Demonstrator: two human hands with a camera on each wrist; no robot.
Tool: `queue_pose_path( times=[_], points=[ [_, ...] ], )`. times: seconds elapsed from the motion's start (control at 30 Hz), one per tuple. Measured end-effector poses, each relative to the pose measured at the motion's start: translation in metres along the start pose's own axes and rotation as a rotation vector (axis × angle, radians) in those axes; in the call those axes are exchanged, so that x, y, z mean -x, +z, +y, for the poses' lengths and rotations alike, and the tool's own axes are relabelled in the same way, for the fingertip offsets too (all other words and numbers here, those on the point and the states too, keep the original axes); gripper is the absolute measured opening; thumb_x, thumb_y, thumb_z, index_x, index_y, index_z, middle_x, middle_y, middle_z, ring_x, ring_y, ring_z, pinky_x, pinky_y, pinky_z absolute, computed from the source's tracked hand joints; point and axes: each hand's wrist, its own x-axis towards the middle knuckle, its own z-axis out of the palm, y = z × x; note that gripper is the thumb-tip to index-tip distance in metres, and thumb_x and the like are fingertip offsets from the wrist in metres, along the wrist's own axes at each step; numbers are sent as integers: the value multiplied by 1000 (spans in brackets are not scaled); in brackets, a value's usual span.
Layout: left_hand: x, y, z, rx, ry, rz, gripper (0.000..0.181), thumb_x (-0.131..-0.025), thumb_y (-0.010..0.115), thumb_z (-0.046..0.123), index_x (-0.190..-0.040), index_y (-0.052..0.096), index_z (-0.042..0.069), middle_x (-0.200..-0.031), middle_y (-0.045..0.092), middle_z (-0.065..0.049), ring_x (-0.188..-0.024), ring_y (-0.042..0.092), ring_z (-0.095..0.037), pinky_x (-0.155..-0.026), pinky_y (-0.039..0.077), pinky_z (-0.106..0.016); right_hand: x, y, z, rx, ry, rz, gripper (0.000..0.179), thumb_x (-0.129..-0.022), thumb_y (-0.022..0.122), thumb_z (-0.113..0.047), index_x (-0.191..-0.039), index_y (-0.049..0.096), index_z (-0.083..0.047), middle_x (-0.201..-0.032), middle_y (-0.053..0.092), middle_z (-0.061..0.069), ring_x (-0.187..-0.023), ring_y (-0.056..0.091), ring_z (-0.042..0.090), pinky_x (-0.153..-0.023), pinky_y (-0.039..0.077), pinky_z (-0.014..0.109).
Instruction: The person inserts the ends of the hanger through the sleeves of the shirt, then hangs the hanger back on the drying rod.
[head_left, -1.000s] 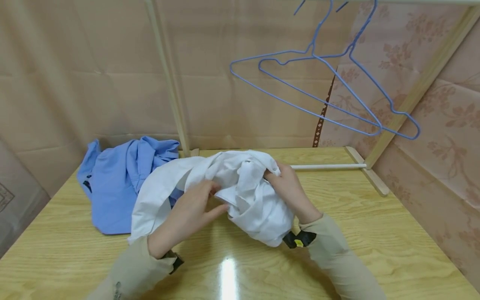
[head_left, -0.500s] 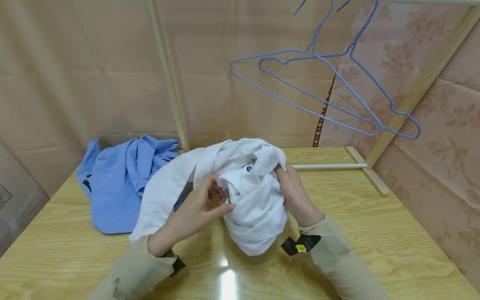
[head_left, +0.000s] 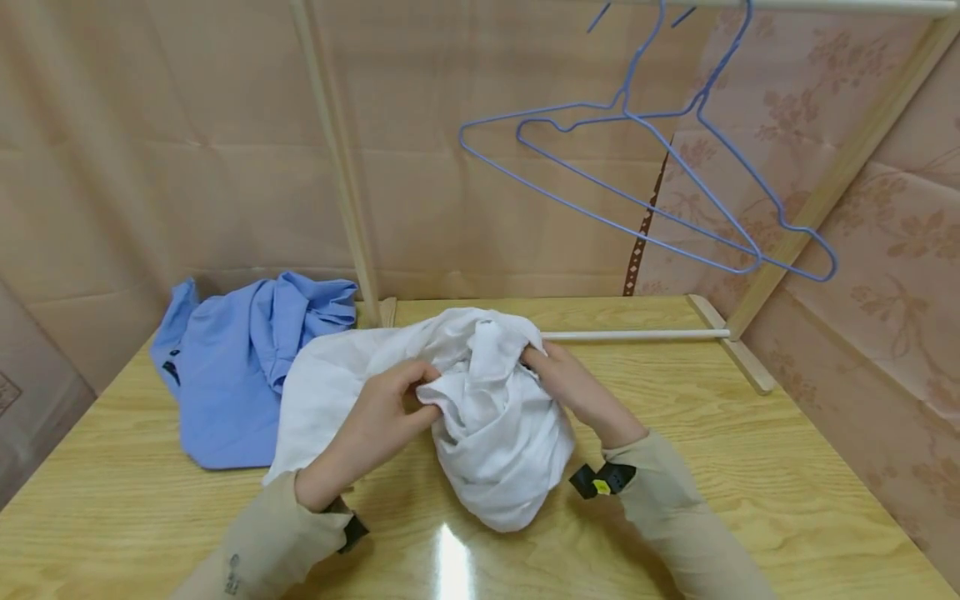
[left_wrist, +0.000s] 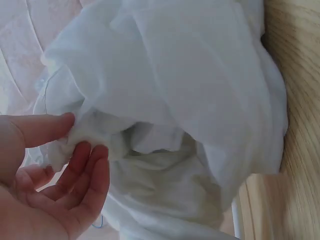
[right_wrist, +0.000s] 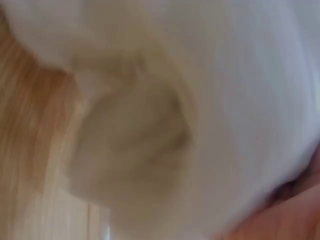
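A white shirt [head_left: 502, 467], bunched into loose folds, is held up between both hands, its lower bulge close over the table. One length of it trails left toward the blue shirt. My left hand [head_left: 378, 421] pinches an edge of the white cloth between thumb and fingers; in the left wrist view the same hand [left_wrist: 55, 185] is at the folded rim of an opening. On the far right side of the bundle, my right hand [head_left: 585, 396] grips the cloth, its fingertips hidden in the folds. The right wrist view is blurred, mostly white fabric [right_wrist: 240, 100].
A crumpled blue shirt [head_left: 225, 400] lies at the left of the wooden table [head_left: 750, 500]. Blue wire hangers [head_left: 627, 102] hang from a rail above. The rack's wooden post [head_left: 333, 150], right foot [head_left: 731, 346] and low white rod [head_left: 637, 336] stand behind the hands.
The white bundle has been turned and lowered, its bulge now hanging nearer the table front. A dark button visible half a second ago is hidden now. The left fingers have closed on the cloth edge.
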Motion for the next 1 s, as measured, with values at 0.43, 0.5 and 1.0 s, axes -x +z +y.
queue_pose_path(
  times=[0.43, 0.5, 1.0],
  points=[
    [1, 2, 5, 114, 63, 97, 22, -74, 63, -11, -85, 56, 7, -86, 55, 0, -82, 57, -12, -69, 52, -22, 10, -6, -10, 149, -565, 72, 42, -90, 56, -14, -130, 45, -9, -133, 45, 7, -122, 40, 22, -97, 36, 45],
    [2, 3, 6, 127, 110, 115, 26, -72, 61, -15, -85, 56, 7, -86, 55, 0, -79, 56, -10, -66, 51, -22, 12, -4, -13, 195, -609, 47, 48, -86, 63, -19, -130, 46, -13, -131, 46, 3, -121, 40, 17, -97, 36, 43],
    [3, -14, 14, 152, 237, 201, 29, -71, 50, -21, -86, 54, 4, -86, 53, -4, -73, 52, -7, -61, 47, -16, 13, -17, -17, 14, -400, 391, 21, -82, 66, -8, -99, 59, 1, -96, 63, 12, -86, 56, 14, -79, 44, 25]
  ],
)
